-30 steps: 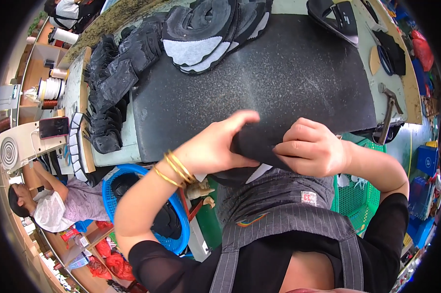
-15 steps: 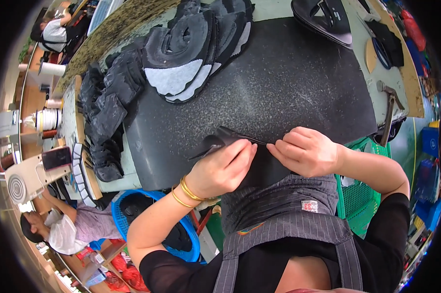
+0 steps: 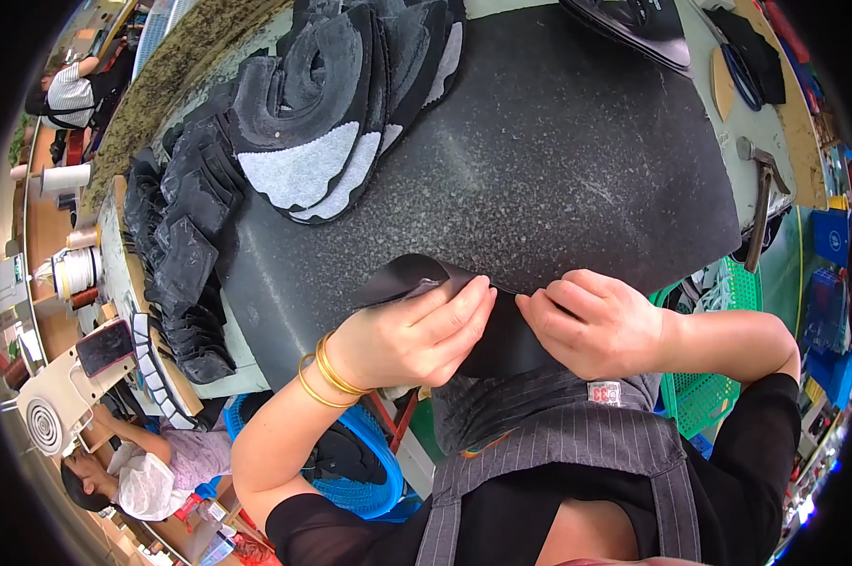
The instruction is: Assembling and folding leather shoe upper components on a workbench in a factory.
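You are pinching the black leather piece at the counter's near edge, left hand and right hand each in a closed grip (bracing it flat).

A workbench carries a large dark speckled mat over most of its top. A heap of black and grey shoe pieces lies on the mat's far left part, with more dark pieces stacked along the bench's left edge (some overhang it). A hammer lies at the right edge
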`<state>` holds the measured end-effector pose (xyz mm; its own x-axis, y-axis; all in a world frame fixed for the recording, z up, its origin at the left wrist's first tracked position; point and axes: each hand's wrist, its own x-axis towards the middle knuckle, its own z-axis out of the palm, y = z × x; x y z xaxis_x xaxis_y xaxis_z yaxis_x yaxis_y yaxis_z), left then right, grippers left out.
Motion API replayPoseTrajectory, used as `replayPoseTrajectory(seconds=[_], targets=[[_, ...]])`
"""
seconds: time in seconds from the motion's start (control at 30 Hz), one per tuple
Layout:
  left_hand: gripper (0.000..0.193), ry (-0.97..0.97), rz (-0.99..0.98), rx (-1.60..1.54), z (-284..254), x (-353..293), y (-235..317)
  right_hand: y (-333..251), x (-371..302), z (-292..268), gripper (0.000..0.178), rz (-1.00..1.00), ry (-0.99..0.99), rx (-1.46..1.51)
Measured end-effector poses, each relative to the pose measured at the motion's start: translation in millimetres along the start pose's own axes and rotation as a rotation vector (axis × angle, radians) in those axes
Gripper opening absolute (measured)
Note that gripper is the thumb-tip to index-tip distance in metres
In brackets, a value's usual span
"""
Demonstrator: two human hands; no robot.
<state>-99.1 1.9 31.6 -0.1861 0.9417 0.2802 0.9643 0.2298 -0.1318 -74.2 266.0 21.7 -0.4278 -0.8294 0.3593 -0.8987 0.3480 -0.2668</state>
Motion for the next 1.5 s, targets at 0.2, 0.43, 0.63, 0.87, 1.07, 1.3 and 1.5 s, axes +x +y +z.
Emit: replayPoseTrajectory(seconds=[0.2, 0.43, 0.63, 0.87, 1.07, 1.3, 1.5], targets=[[0.027, -0.078, -0.022, -0.022, -5, 1, 2, -2, -1, -2, 0.040, 0.010, -0.035, -0.026], [0.072, -0.452, -0.413, 0.354, -19, 7, 80, -13, -2, -15, 0.052, 0.174, -0.141, -0.069], [0.057, -0.227, -0.544, 0.096, 10, 19, 108, -6, 1, -38, 0.048, 0.358, -0.268, 0.040], [0.049, 0.266, -0.945, -0.257, 29, 69, 115, 28, 10, -65, 0.026, 0.214, -0.345, 0.106], [0.042, 0.304, -0.919, -0.127, 35, 71, 123, 47, -13, -46, 0.022, -0.244, -0.186, -0.188], [0.037, 0.202, -0.767, -0.296, 26, 68, 98, 72, -25, -37, 0.028, -0.202, -0.012, -0.102], [0.047, 0.282, -1.118, -0.255, 31, 112, 112, 84, -14, -42, 0.041, -0.013, -0.106, 0.202]])
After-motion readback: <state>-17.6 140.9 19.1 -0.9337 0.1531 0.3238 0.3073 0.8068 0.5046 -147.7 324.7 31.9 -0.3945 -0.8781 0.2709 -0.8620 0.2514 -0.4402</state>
